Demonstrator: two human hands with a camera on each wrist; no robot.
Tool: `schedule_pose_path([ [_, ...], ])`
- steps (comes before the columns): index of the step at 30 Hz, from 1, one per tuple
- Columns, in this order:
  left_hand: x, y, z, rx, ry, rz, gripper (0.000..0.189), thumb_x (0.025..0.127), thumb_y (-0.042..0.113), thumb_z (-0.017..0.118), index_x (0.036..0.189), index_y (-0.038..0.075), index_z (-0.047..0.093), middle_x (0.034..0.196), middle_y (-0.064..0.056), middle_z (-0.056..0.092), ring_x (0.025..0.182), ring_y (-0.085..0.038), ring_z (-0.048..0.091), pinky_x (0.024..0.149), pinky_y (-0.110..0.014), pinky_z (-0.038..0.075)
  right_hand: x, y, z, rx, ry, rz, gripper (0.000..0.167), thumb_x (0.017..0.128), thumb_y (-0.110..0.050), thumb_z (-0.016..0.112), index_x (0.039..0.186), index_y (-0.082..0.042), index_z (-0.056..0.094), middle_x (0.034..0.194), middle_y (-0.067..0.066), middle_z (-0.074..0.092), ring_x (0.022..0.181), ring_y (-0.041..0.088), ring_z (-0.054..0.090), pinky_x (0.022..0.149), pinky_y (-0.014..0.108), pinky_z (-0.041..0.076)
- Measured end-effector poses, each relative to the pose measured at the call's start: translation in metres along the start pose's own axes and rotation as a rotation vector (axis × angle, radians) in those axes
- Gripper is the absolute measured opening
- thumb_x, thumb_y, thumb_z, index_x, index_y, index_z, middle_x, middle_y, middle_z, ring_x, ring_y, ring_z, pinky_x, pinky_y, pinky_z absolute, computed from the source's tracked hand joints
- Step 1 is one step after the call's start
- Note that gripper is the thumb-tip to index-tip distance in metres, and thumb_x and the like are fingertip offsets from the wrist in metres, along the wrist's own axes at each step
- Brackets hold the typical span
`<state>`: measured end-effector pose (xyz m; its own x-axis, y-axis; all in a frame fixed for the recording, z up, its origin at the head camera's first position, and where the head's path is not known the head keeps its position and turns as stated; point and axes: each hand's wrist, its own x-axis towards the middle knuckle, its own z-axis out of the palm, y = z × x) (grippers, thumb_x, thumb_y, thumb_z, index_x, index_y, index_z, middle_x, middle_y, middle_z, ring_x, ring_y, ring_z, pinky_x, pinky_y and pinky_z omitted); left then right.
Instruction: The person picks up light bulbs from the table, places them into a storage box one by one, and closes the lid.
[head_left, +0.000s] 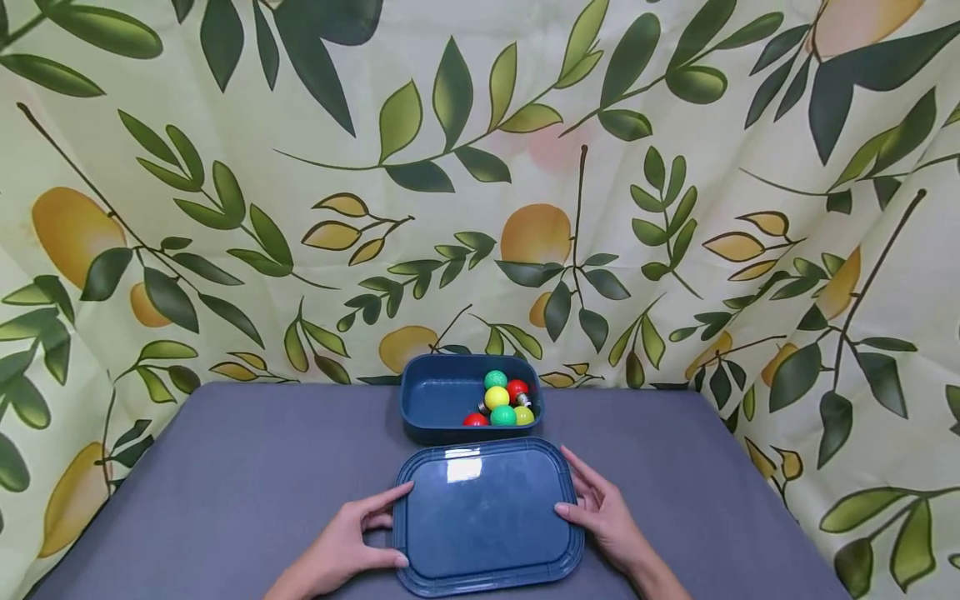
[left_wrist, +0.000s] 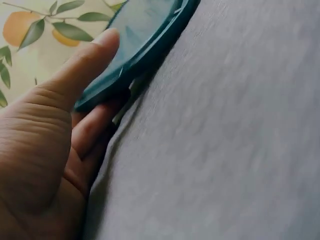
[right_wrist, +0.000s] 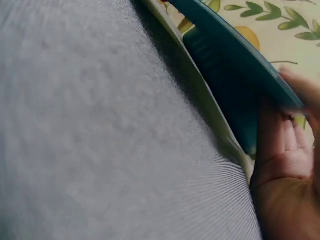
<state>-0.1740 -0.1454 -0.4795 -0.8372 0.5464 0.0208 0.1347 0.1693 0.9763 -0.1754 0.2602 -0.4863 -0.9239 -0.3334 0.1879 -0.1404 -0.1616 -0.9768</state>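
Both hands hold a dark blue rounded rectangular lid (head_left: pixel 487 517) by its opposite short sides, in front of a matching box. My left hand (head_left: pixel 347 537) grips the left rim; in the left wrist view its thumb (left_wrist: pixel 95 55) lies over the edge, with fingers beneath. On the right rim, my right hand (head_left: pixel 611 518) has its thumb on top and fingers round the side and underneath. The right wrist view shows the lid (right_wrist: pixel 245 55) raised above the cloth. Behind it stands the open box (head_left: pixel 442 400), with several red, yellow (head_left: pixel 497 398) and green round bulbs, some showing screw bases, mostly at its right.
A grey cloth (head_left: pixel 247 467) covers the table. At its back and sides hangs a pale curtain (head_left: pixel 465 208) printed with leaves and orange fruit. The box sits near the table's back edge, close to the curtain.
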Motion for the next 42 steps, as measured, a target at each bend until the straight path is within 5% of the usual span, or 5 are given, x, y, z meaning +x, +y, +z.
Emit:
schedule_pose_path([
  [9, 0.001, -0.008, 0.013, 0.059, 0.044, 0.040, 0.087, 0.089, 0.022, 0.079, 0.159, 0.006, 0.031, 0.101, -0.006, 0.078, 0.095, -0.005, 0.071, 0.090, -0.012, 0.046, -0.008, 0.003, 0.001, -0.165, 0.022, 0.086, 0.065, 0.095, -0.004, 0.066, 0.151, 0.010, 0.036, 0.119, -0.013, 0.067, 0.087, -0.001, 0.070, 0.079, 0.018, 0.058],
  [17, 0.003, -0.001, 0.016, 0.317, 0.103, 0.039, 0.099, 0.083, 0.041, 0.082, 0.162, 0.021, 0.026, 0.146, -0.016, 0.049, 0.116, -0.008, 0.056, 0.096, -0.018, 0.048, -0.003, -0.006, 0.008, -0.248, 0.036, 0.218, 0.068, 0.098, -0.015, 0.067, 0.155, 0.001, 0.035, 0.141, 0.037, 0.046, 0.086, 0.007, 0.073, 0.082, 0.024, 0.059],
  [22, 0.006, 0.000, 0.019, 0.296, 0.218, 0.077, 0.092, 0.082, 0.037, 0.083, 0.159, 0.022, 0.034, 0.127, -0.008, 0.066, 0.108, -0.004, 0.063, 0.095, -0.018, 0.049, -0.003, -0.009, 0.007, -0.326, 0.032, 0.220, 0.071, 0.096, -0.017, 0.069, 0.157, -0.004, 0.035, 0.098, 0.007, 0.057, 0.050, 0.001, 0.049, 0.057, 0.015, 0.048],
  [38, 0.011, -0.001, 0.017, 0.288, 0.315, 0.256, 0.053, 0.089, 0.027, 0.078, 0.139, 0.018, 0.063, 0.087, 0.001, 0.053, 0.066, -0.002, 0.045, 0.059, -0.020, 0.044, 0.007, -0.007, 0.004, -0.234, -0.006, -0.025, 0.065, 0.097, -0.001, 0.062, 0.153, 0.012, 0.030, 0.153, 0.037, 0.034, 0.112, 0.008, 0.069, 0.086, 0.026, 0.059],
  [42, 0.003, 0.004, 0.018, 0.306, 0.279, 0.251, 0.064, 0.092, 0.026, 0.075, 0.151, 0.016, 0.050, 0.104, -0.004, 0.058, 0.078, -0.002, 0.051, 0.065, -0.020, 0.047, 0.004, -0.009, 0.007, -0.245, 0.019, -0.029, 0.064, 0.096, -0.001, 0.064, 0.152, 0.011, 0.034, 0.142, -0.003, 0.061, 0.108, 0.011, 0.072, 0.086, 0.026, 0.059],
])
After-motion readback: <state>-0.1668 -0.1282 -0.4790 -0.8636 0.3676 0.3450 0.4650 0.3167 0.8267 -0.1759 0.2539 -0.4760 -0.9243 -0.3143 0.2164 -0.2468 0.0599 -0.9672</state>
